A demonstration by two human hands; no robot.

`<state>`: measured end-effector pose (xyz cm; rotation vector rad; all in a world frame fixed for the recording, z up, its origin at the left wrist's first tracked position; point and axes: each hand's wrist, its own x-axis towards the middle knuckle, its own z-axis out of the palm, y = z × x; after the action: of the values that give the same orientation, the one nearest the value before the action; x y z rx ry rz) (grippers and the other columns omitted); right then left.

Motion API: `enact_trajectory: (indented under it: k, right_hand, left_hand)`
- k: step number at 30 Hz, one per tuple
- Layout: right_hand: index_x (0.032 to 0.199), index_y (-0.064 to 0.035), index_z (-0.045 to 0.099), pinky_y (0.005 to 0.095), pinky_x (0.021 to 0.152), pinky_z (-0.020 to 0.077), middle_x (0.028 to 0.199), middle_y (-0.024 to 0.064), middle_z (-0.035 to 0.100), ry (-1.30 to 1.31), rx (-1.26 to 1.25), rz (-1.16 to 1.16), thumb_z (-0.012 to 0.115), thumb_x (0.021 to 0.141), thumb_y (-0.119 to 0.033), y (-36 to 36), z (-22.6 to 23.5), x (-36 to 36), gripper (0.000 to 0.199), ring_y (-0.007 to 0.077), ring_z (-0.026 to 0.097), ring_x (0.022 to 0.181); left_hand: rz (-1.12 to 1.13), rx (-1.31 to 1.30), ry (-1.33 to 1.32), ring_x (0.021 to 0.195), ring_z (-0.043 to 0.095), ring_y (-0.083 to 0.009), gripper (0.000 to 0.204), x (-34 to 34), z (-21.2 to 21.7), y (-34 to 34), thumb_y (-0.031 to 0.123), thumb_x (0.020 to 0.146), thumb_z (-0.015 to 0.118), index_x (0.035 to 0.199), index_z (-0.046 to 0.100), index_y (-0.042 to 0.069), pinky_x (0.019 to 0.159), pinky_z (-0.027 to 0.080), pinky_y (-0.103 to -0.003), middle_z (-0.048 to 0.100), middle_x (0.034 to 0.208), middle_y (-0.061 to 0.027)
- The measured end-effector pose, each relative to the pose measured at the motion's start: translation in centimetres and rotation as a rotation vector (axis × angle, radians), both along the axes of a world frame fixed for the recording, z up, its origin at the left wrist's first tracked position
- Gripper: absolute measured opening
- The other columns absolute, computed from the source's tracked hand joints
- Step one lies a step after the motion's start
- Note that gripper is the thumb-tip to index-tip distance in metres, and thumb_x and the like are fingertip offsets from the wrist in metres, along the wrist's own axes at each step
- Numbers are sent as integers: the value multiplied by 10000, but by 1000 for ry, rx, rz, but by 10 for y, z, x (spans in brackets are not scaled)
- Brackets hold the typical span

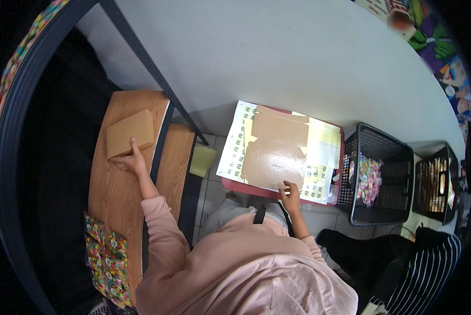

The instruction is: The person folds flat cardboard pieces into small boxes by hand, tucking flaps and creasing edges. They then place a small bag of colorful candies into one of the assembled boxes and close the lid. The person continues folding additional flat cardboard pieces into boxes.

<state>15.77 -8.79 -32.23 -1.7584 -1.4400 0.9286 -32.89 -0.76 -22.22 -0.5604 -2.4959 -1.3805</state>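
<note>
On the wooden shelf [122, 194] at my left lies a small closed brown cardboard box [128, 135]. My left hand [132, 160] grips its near edge, thumb on the upper face and fingers round the lower side. A flattened, unfolded cardboard box [275, 157] lies on a white and yellow printed sheet [235, 152] over a red table [241, 187]. Beside the flat cardboard's near right corner is my right hand [290, 195], its fingers loosely bent and apart. Nothing shows in it.
Bagged colourful sweets [107, 257] sit at the shelf's near end. A black basket [385, 178] holding wrapped sweets [369, 181] stands right of the table, with a second basket [435, 184] beyond. A dark metal post [151, 71] rises by the shelf; striped cloth [427, 273] lies at the lower right.
</note>
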Motion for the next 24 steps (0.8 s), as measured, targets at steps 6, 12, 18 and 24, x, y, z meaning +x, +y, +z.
enact_trajectory:
  k: [6, 12, 18, 24]
  right_hand:
    - [949, 8, 552, 298, 611, 454, 901, 136, 525, -228, 91, -244, 610, 688, -67, -28, -9, 27, 278, 207, 543, 680]
    - [964, 20, 542, 338, 678, 446, 912, 156, 527, -184, 36, -392, 602, 676, -56, -12, -10, 51, 304, 262, 540, 750]
    - [1015, 28, 526, 315, 686, 453, 910, 168, 528, -353, -32, -247, 654, 633, -174, 23, -59, 77, 451, 248, 552, 731]
    - [977, 32, 529, 325, 698, 451, 854, 167, 544, -358, -177, -289, 673, 593, -193, 40, -38, 60, 468, 259, 552, 751]
  left_hand:
    - [2, 166, 234, 984, 313, -311, 793, 45, -2, -2, 423, 711, 603, 1178, 190, -66, 870, 245, -442, 278, 1099, -214]
    - [-1035, -29, -120, 1024, 348, -261, 462, 191, -68, -26, 133, 733, 587, 1106, 338, 19, 876, 281, -368, 373, 1102, -153]
    - [-1155, -558, -210, 1060, 342, -343, 625, 270, -152, -19, 284, 696, 628, 1147, 318, -17, 885, 283, -445, 363, 1126, -218]
    - [-1038, -606, -513, 889, 513, -250, 636, 269, -185, -2, 264, 676, 661, 1141, 368, -56, 769, 421, -334, 511, 985, -168]
